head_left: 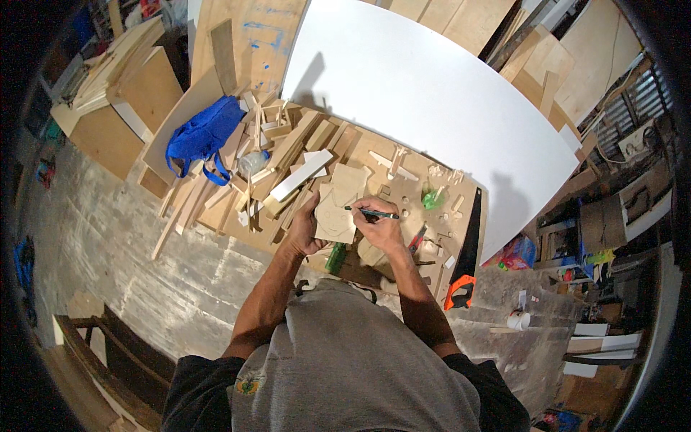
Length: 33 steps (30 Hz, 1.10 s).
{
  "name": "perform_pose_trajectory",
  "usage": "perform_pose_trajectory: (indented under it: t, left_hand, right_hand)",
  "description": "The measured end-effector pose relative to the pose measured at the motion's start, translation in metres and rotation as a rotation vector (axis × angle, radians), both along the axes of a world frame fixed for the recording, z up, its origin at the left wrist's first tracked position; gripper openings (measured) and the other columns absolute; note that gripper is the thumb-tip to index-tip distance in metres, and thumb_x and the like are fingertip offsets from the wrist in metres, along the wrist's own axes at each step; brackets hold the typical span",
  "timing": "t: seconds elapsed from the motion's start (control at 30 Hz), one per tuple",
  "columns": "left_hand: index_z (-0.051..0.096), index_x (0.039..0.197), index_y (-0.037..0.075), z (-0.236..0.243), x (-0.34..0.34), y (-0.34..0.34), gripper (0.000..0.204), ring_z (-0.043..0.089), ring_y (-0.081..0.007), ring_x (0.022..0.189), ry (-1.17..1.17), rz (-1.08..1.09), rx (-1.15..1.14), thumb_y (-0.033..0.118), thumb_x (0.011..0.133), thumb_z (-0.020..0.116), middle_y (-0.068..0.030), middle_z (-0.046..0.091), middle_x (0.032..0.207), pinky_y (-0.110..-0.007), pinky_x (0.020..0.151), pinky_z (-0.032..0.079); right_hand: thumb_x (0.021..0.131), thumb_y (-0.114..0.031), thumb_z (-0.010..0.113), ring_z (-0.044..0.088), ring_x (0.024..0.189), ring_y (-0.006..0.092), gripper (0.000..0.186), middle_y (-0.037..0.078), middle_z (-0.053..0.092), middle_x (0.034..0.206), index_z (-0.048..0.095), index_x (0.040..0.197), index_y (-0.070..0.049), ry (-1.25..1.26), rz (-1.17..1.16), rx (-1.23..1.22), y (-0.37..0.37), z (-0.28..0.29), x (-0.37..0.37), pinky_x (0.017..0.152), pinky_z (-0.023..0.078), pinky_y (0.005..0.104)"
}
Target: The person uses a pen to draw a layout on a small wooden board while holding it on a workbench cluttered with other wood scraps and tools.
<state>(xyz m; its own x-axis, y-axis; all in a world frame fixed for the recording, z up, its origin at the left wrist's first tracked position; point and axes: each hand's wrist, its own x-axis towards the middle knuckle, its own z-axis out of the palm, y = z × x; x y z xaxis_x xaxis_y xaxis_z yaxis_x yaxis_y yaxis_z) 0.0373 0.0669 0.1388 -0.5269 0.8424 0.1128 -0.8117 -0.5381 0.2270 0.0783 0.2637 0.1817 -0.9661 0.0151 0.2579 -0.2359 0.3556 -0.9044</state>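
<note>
My left hand (308,229) grips the left edge of a thin, pale wooden board (335,225), which has curved lines drawn on it. In my right hand (380,229) is a dark pen or pencil (373,212), and its tip is at the board's right side. I cannot tell whether the tip touches the surface. Below the board, between my forearms, shows a green bottle-like object (336,256). A red-handled cutter (417,239) lies just right of my right hand.
A handsaw (461,290) with an orange handle lies along the worktable's right edge. Wood strips and offcuts (295,155) pile up on the left, beside a blue bag (207,137). Small cut pieces and a green plastic item (432,199) sit at the right. A large white panel (425,79) stands behind.
</note>
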Motion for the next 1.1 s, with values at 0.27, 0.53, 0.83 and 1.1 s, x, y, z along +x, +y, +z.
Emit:
perform_pose_trajectory:
  t: [0.27,0.53,0.83,1.1]
  left_hand:
    - [0.040,0.139,0.001,0.025,0.010,0.010,0.064,0.067,-0.0339,0.103,0.001,0.132,-0.126,0.050,0.101,0.026,-0.0209,0.058,0.127,-0.041,0.077,0.061]
    - [0.048,0.135,0.005,0.014,0.011,0.018,0.058,0.071,-0.0245,0.093,-0.083,0.238,-0.308,0.050,0.100,0.036,-0.0131,0.066,0.116,-0.037,0.070,0.063]
    - [0.046,0.137,0.006,0.016,0.015,0.012,0.058,0.072,-0.0226,0.086,-0.061,0.237,-0.372,0.050,0.100,0.034,-0.0114,0.067,0.114,-0.031,0.061,0.063]
    - [0.048,0.134,0.004,0.013,0.013,0.015,0.060,0.073,-0.0220,0.079,-0.056,0.254,-0.388,0.051,0.100,0.036,-0.0121,0.068,0.108,-0.028,0.055,0.062]
  right_hand:
    - [0.084,0.001,0.064,0.057,0.062,0.0052,0.006,0.003,0.065,0.075,0.065,0.090,0.002,-0.026,-0.060,-0.229,0.002,0.018,-0.001,0.056,0.047,0.0218]
    - [0.079,-0.004,0.066,0.056,0.066,0.0058,0.005,0.000,0.064,0.072,0.065,0.084,-0.002,-0.136,0.068,0.004,-0.001,0.029,-0.005,0.060,0.048,0.0248]
    - [0.079,-0.002,0.064,0.054,0.058,0.0051,0.003,0.002,0.061,0.067,0.064,0.081,0.000,0.038,0.121,0.084,-0.001,0.027,-0.009,0.051,0.044,0.0233]
    - [0.080,-0.003,0.065,0.055,0.057,0.0055,0.003,0.002,0.061,0.067,0.065,0.082,0.000,-0.044,0.121,0.058,0.001,0.026,-0.010,0.049,0.044,0.0230]
